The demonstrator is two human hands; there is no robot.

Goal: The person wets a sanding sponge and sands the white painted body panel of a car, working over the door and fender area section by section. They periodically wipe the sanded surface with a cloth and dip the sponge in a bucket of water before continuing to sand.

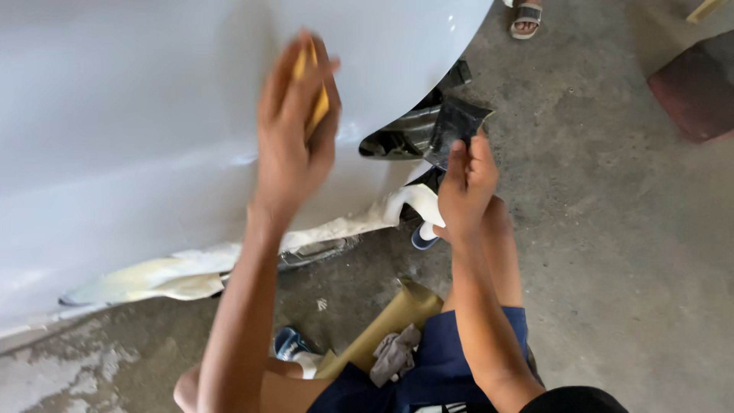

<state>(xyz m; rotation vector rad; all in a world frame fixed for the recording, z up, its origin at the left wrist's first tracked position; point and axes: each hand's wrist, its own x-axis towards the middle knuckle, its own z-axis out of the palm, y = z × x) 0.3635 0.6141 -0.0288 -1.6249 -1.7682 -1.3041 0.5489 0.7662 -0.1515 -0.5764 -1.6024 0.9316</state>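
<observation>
My left hand (294,126) presses a yellow pad (316,107) flat against a white car body panel (115,115); only the pad's edge shows between my fingers. To the right, my right hand (466,187) pinches a dark sheet of sandpaper (456,126) by its lower edge, held up in front of the dark wheel arch (401,138). The panel's lower edge (183,271) is coated with pale filler. I am crouched, with my knees and blue shorts (443,359) below.
A roll of brown paper (386,325) and a grey rag (394,356) lie by my knees on the concrete floor (627,229). Another person's sandalled foot (526,17) stands at the top. A dark red object (696,88) sits at top right.
</observation>
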